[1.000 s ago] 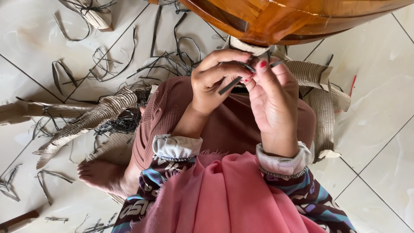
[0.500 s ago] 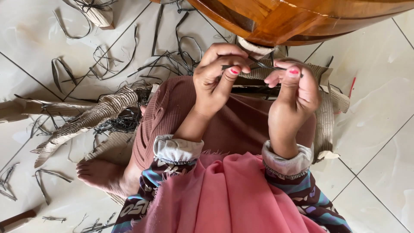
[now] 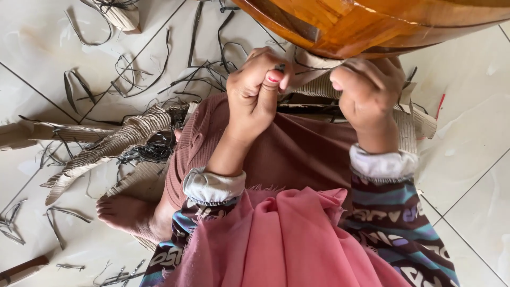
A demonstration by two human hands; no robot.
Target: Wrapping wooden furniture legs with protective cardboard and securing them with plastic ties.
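My left hand (image 3: 254,90) is closed in front of my knee, thumb pressed against the forefinger, pinching a thin dark strip (image 3: 280,67) of which only a short end shows. My right hand (image 3: 370,87) is curled into a fist just under the rim of a polished brown wooden piece (image 3: 372,24); the strip's other end is hidden inside it. Both hands hover over torn corrugated cardboard (image 3: 313,72) lying across my lap, which is covered in brown ribbed cloth (image 3: 297,154).
Several thin dark strips and loops (image 3: 133,74) litter the white tiled floor (image 3: 467,138). More ripped cardboard (image 3: 106,149) lies at left beside my bare foot (image 3: 125,212). A pink cloth (image 3: 276,244) drapes over my front.
The hands have moved apart and up toward the wooden piece. The right hand turned from open-palmed pinching to a tight fist further right. The strip, plainly visible before, is now almost hidden.
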